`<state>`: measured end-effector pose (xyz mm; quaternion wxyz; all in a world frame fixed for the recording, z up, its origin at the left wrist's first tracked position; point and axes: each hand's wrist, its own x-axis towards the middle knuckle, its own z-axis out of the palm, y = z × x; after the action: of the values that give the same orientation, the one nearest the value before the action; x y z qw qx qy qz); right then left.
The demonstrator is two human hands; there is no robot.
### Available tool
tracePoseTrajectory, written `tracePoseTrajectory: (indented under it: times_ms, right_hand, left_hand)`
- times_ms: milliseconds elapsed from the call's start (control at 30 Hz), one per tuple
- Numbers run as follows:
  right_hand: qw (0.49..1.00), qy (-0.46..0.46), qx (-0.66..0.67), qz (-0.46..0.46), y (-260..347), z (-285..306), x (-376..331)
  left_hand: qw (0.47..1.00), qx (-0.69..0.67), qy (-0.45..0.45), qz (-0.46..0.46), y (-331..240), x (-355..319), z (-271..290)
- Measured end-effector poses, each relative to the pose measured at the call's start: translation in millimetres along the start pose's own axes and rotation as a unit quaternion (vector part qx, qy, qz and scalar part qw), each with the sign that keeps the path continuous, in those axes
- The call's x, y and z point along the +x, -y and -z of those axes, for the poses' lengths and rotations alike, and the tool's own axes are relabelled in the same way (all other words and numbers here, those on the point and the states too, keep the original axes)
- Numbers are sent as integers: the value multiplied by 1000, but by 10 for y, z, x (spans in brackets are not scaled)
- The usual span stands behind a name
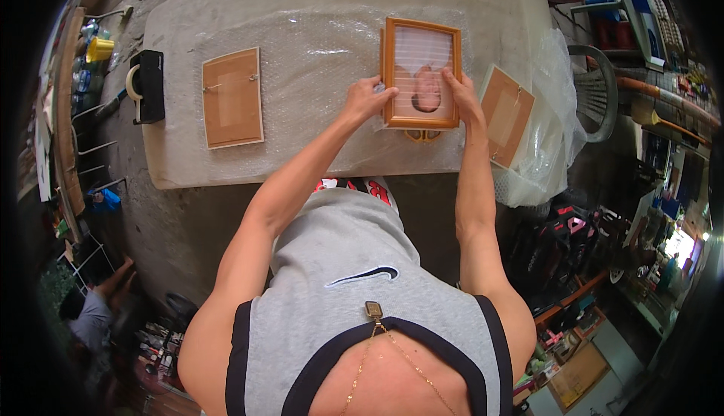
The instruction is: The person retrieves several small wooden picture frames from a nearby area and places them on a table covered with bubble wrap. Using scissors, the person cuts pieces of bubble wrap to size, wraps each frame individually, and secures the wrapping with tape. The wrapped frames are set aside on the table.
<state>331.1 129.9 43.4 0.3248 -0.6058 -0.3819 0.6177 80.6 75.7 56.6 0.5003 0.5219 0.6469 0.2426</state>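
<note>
Both my hands grip a wooden picture frame (pixel 421 42) above the table. My left hand (pixel 367 100) pinches its left edge, thumb on the front. My right hand (pixel 464 96) holds the opposite side, thumb over the glass. Inside is a photo of a person, upside down to me, with light streaks across the glass. Two looped yellow-brown handles, like those of scissors (pixel 422 136), peek out below the frame; the rest is hidden. Bubble wrap (pixel 332 46) lies underneath. A pale-edged frame (pixel 232 99) lies back side up at left, another such frame (pixel 507 114) at right.
A black tape dispenser (pixel 151 88) with a tape roll stands at the table's left edge. Bunched bubble wrap (pixel 554 107) hangs over the right end of the table (pixel 181 163), beside a plastic chair (pixel 594 93). Another person (pixel 94 314) is at the lower left.
</note>
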Motion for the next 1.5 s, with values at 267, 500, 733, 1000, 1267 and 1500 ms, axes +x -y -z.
tracePoseTrajectory:
  times_ms: [267,500,733,1000,1267,1500]
  right_hand:
    - [1000,-12,7,-17,529,983,1043]
    - [998,-48,-39,11,701,1346,1785]
    - [913,-179,-356,86,438,1569,2224]
    - [946,-173,-253,102,869,1283,1850]
    - [930,-127,205,276,1047,-381,805]
    - [908,161,371,109,705,-1544,-133]
  left_hand:
    - [998,4,-43,-38,-741,1115,-574]
    - [994,50,-73,-67,-971,1933,-878]
    - [987,155,-31,-41,-1085,2088,-968]
    - [989,88,-101,-59,-1246,1914,-746]
    - [952,95,-228,-180,-665,817,635]
    - [952,-56,-280,-107,116,-191,1258]
